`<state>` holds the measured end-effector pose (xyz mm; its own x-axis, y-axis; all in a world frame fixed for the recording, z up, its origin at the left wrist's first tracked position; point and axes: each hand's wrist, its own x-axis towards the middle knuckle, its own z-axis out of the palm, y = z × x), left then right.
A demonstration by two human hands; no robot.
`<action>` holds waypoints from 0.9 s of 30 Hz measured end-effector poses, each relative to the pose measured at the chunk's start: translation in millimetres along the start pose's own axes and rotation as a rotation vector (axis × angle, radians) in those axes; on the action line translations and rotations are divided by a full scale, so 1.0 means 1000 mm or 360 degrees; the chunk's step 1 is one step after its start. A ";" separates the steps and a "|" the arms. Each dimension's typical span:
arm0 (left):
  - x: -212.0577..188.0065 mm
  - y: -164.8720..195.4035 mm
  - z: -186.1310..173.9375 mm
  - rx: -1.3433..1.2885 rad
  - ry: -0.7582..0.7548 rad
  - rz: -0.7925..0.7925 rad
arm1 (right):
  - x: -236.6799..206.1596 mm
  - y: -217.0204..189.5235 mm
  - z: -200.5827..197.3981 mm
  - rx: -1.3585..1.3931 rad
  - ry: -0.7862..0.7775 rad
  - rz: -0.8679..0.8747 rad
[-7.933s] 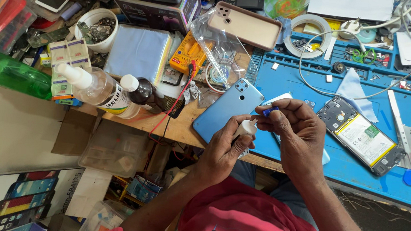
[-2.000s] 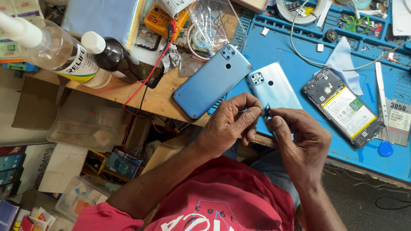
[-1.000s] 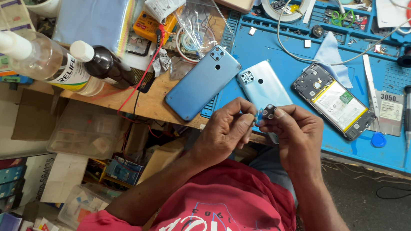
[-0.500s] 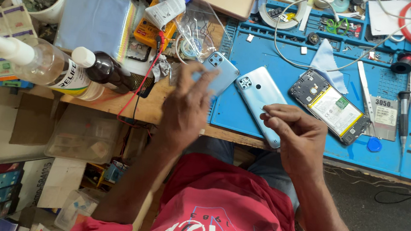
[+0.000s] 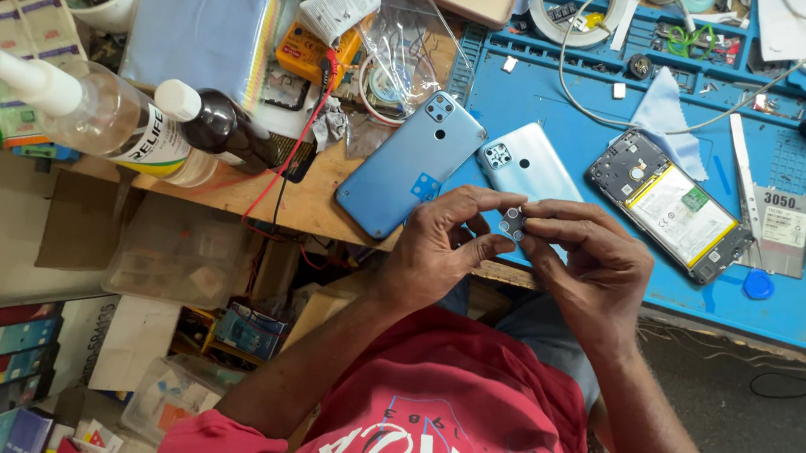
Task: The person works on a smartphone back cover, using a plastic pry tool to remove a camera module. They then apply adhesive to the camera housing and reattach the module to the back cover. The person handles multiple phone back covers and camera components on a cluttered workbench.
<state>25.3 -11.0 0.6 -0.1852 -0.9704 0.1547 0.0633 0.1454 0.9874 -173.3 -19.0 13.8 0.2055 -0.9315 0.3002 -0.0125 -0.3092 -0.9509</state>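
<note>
- Your left hand (image 5: pixel 441 245) and right hand (image 5: pixel 582 263) meet just above your chest, over the near edge of the blue mat (image 5: pixel 573 95); fingertips of both are pinched on one small dark part (image 5: pixel 512 224) between them; the part is too small and too covered to tell its shape, its long axis or which way it faces.
- At 12 o'clock from the part, touching distance behind your fingers, lies the light blue phone back (image 5: pixel 527 169); your hands hide its near end; its long axis runs from 5 to 11 o'clock, camera cluster at the far end.
- At 10 o'clock lies the darker blue phone back (image 5: pixel 409 163), long axis from 7 to 1 o'clock, camera cluster far; its near corner overhangs the wooden bench.
- At 2 o'clock lies the opened phone (image 5: pixel 671 208), battery upward, long axis 10 to 4 o'clock.
- Farther, at 10 o'clock, a clear spray bottle (image 5: pixel 89 113) and a dark bottle (image 5: pixel 216 125) lie on their sides.
</note>
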 end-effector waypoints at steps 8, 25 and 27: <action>0.001 0.004 -0.007 0.0183 0.0032 0.0253 | 0.002 -0.001 -0.002 -0.0128 -0.0129 -0.0099; -0.003 0.000 -0.001 -0.0107 0.0149 -0.0098 | 0.001 -0.007 0.008 -0.0991 0.0016 -0.0732; -0.004 0.002 -0.002 -0.0146 0.0135 -0.0109 | 0.001 -0.005 0.007 -0.0987 0.0025 -0.0727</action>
<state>28.2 -7.2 1.6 -0.1091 -0.9908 0.0800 0.1437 0.0639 0.9876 -165.7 -16.8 18.5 0.3082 -0.6867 0.6583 -0.4772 -0.7103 -0.5175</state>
